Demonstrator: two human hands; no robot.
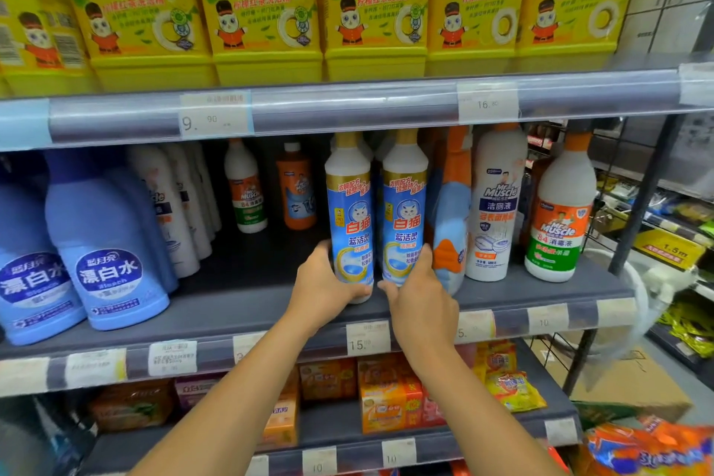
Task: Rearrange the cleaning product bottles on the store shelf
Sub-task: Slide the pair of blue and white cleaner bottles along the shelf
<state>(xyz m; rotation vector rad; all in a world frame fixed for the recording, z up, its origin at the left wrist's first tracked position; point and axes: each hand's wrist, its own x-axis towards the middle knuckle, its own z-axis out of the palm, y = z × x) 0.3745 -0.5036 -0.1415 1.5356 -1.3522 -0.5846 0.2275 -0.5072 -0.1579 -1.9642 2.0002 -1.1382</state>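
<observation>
Two white-and-blue toilet cleaner bottles with gold caps stand side by side near the front of the middle shelf (270, 305). My left hand (322, 284) wraps the base of the left bottle (347, 205). My right hand (419, 296) grips the base of the right bottle (405, 205). Both bottles are upright. Behind them, further back, more white bottles of the same kind show partly.
Blue bleach bottles (104, 243) crowd the shelf's left. An orange bottle (299, 193) and a small white bottle (245, 189) stand deep at the back. A blue spray bottle (450, 228) and white Mr Muscle bottles (492, 205) stand right. Yellow detergent tubs (259, 8) fill the shelf above.
</observation>
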